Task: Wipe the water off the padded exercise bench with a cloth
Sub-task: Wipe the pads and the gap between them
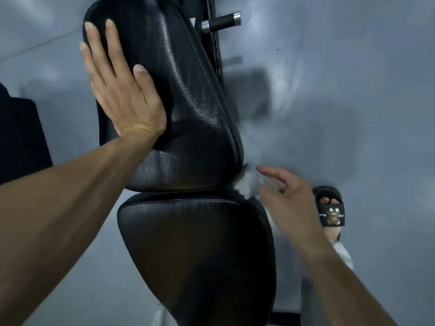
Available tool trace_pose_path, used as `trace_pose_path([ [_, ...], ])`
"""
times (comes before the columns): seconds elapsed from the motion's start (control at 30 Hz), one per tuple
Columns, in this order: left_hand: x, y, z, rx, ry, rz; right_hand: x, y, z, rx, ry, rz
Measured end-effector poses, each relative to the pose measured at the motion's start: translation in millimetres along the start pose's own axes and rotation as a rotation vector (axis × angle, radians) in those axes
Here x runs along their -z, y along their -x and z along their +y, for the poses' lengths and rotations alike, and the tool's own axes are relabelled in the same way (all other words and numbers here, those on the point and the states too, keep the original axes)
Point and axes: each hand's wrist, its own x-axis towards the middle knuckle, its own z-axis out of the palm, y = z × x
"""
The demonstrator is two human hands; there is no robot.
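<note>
Your left hand [122, 90] presses flat, fingers spread, on the black padded leather bench [183, 102]. Your right hand [286, 196] pinches the blurred white cloth [247, 184] at the pad gap; next, likely drag it across the seat.

We see the back pad [179, 90] beyond the seat pad [197, 250], edges touching; cloth [249, 184] at their right junction (blurred), slippered foot [330, 210] on the floor [353, 90] further right.

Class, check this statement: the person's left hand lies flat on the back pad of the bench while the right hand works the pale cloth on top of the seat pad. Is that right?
One error. The head view shows the right hand with the cloth at the bench's right side, by the gap between back pad and seat pad, not on top. The left hand does lie flat on the back pad.
</note>
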Motion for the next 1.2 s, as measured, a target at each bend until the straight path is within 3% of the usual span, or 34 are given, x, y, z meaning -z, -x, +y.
trace_pose_path([
  [0.1,3,2,1,0.031,0.015,-0.017,15,-3,11,0.254,0.356,0.141],
  [0.27,9,1,-2,0.027,0.035,-0.106,-17,8,13,0.428,0.635,-0.232],
  [0.37,9,3,-7,0.015,0.059,-0.142,-29,8,20,0.418,0.564,-0.271],
  [0.47,12,3,-14,-0.067,0.084,-0.173,-21,13,33,0.465,0.508,-0.168],
  [0.63,34,65,-26,-0.44,0.089,-0.329,-15,47,59,0.542,0.451,0.002],
  [0.73,52,121,-28,-0.531,0.163,-0.42,-39,31,50,0.625,0.484,-0.016],
  [0.83,64,157,-25,-0.516,0.222,-0.478,-41,25,51,0.664,0.492,-0.047],
  [1.03,62,211,-7,-0.481,0.145,-0.483,3,50,97,0.478,0.442,0.102],
  [1.1,56,219,-4,-0.469,0.095,-0.456,-14,40,88,0.527,0.381,0.106],
  [1.2,51,222,-4,-0.463,0.062,-0.424,-43,21,62,0.654,0.43,-0.016],
])
